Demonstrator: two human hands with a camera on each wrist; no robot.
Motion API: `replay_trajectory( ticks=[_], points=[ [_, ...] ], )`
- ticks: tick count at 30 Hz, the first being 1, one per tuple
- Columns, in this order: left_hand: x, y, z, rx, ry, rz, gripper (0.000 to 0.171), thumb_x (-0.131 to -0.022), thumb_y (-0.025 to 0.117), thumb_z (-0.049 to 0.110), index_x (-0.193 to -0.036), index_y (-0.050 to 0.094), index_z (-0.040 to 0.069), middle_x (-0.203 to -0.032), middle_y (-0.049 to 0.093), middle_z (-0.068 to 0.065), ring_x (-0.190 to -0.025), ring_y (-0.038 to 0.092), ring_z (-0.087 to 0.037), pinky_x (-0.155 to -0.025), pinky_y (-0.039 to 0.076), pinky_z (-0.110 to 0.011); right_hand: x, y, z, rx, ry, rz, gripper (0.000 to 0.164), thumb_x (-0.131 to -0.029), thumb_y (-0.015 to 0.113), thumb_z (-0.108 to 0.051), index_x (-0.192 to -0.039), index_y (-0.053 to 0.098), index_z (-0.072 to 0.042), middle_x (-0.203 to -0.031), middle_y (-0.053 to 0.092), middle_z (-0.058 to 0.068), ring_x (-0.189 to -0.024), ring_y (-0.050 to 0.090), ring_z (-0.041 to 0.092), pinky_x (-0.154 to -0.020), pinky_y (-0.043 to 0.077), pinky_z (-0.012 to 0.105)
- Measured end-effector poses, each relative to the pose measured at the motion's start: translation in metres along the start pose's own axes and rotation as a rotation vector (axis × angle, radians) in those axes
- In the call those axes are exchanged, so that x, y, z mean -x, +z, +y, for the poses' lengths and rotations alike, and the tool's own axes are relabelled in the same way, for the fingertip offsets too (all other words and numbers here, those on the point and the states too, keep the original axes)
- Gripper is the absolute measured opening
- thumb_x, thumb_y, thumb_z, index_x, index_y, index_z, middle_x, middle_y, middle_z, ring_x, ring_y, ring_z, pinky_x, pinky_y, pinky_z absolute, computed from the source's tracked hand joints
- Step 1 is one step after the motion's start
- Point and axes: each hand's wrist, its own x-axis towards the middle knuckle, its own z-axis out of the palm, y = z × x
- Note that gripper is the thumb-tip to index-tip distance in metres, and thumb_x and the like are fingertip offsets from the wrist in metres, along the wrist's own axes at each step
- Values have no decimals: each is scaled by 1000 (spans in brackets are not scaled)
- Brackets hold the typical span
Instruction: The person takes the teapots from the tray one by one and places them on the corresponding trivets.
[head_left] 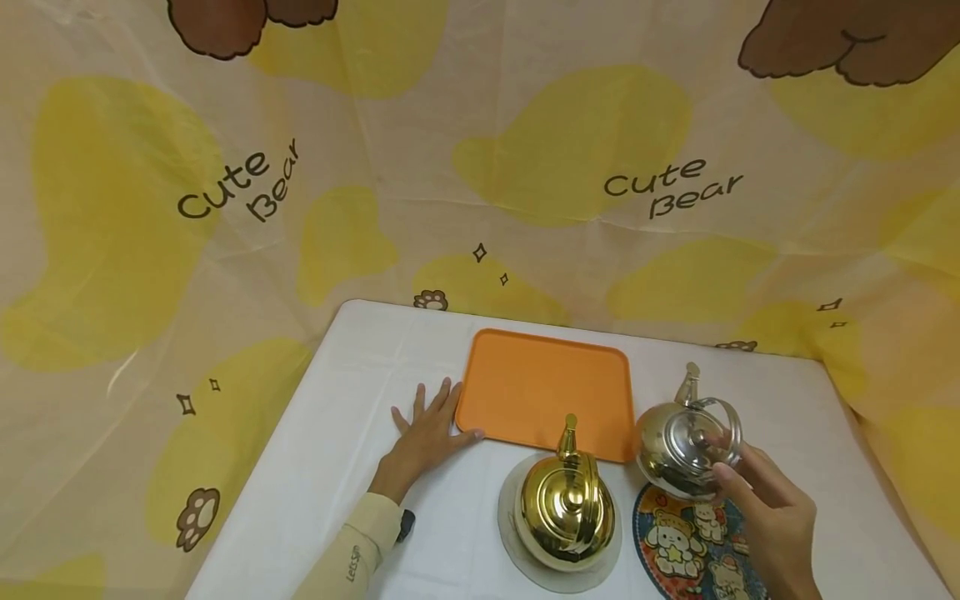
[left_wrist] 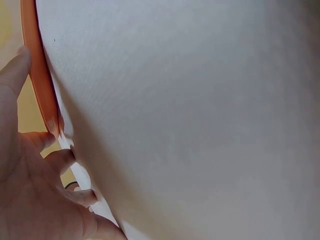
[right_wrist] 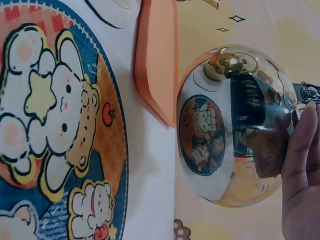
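My right hand (head_left: 776, 512) grips a shiny silver teapot (head_left: 663, 454) by its arched handle. In the right wrist view the teapot (right_wrist: 215, 172) hangs above the white tabletop, its round belly mirroring the surroundings. Below it lies a round cartoon-bear mat (head_left: 678, 546), partly hidden by the teapot and hand. My left hand (head_left: 426, 440) rests with spread fingers at the near left corner of an orange tray (head_left: 543, 379). Its thumb lies along the tray's rim in the left wrist view, by the orange edge (left_wrist: 41, 75). A gold teapot (head_left: 555, 521) stands between my hands.
The gold teapot sits on a pale round mat (head_left: 510, 517), its spout overlapping the tray's near edge in the head view. A white cloth covers the table (head_left: 397, 350). Behind it hangs a yellow patterned curtain (head_left: 525, 167) with bear prints.
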Motion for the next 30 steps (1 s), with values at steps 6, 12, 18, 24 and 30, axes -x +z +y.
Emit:
replay_trajectory(
  ticks=[6, 12, 18, 24, 30],
  points=[
    [0, 1, 0, -4, 1, 0, 99, -95, 64, 70, -171, 23, 20, -178, 17, -10, -161, 0, -53, -113, -4, -88, 6, -6, 4, -92, -78, -17, 43, -94, 56, 27, -137, 51, 27, -126, 74, 16, -98, 70, 19, -64, 57, 23],
    [0, -1, 0, 13, 20, 13, 99, -95, 66, 67, -170, 26, 16, -177, 21, -14, -160, 4, -56, -111, -2, -90, 12, -9, 4, -160, -138, -29, 43, -93, 52, 30, -136, 48, 30, -127, 74, 20, -98, 72, 22, -62, 58, 25],
    [0, 0, -1, -2, 18, 12, 99, -95, 66, 67, -170, 26, 16, -177, 21, -14, -160, 5, -57, -110, -1, -91, 20, -9, -8, -84, -5, 88, 40, -96, 56, 24, -136, 52, 27, -124, 77, 13, -93, 71, 18, -62, 58, 24],
    [0, 0, 0, -3, 16, 11, 99, -95, 66, 67, -170, 26, 15, -177, 21, -14, -160, 4, -57, -111, -1, -91, 27, -10, -16, -88, 69, 174, 41, -96, 57, 23, -137, 51, 27, -120, 79, 10, -93, 73, 17, -60, 59, 24],
    [0, 0, 1, -4, 16, 13, 99, -96, 66, 67, -170, 26, 15, -177, 21, -14, -160, 5, -57, -111, -1, -90, 31, -13, -15, -130, 19, 198, 43, -93, 54, 29, -135, 49, 30, -115, 80, 9, -86, 72, 17, -60, 58, 23]
  ],
)
